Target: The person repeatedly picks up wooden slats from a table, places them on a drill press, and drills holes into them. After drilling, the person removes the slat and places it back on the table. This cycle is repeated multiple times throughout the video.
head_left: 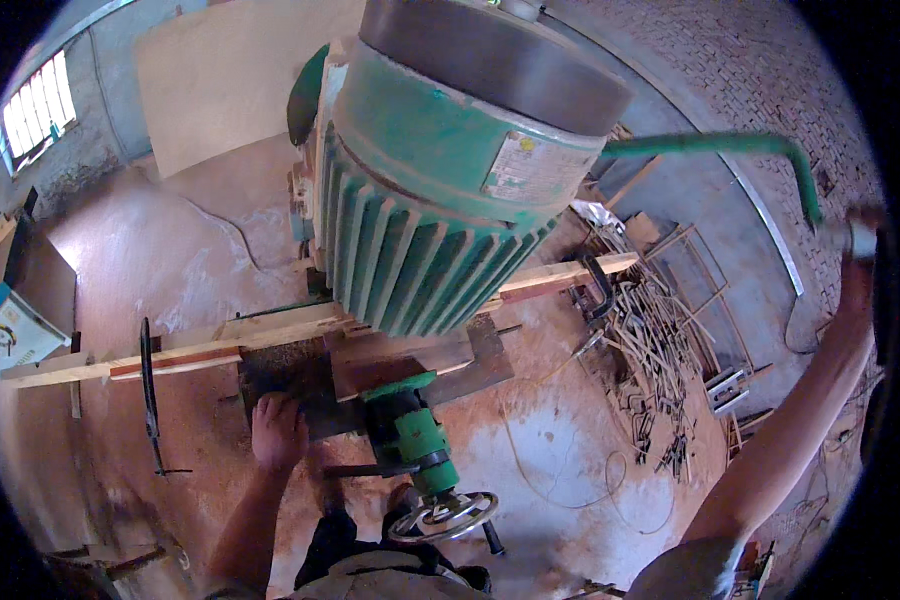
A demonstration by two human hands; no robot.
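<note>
A large green motor with cooling fins [420, 225] fills the upper middle, above a long wooden beam [195, 345] lying across the machine. My left hand [280, 432] rests with its fingers on the dark metal machine table [285, 375], just on the near side of the beam, and holds nothing. Far out to the right, my right hand [860, 232] is closed around the end of a bent green lever [730, 146] that comes out from behind the motor. Below the table, close to my body, are a green cylindrical unit [422, 440] and a metal handwheel [445, 517].
A black clamp [150, 395] hangs on the beam's left part, and another clamp [600, 287] grips its right end. Many metal clamps [660, 345] lie piled on the floor at right. A yellowish cord [515, 445] trails nearby. A cabinet [25, 300] stands at left.
</note>
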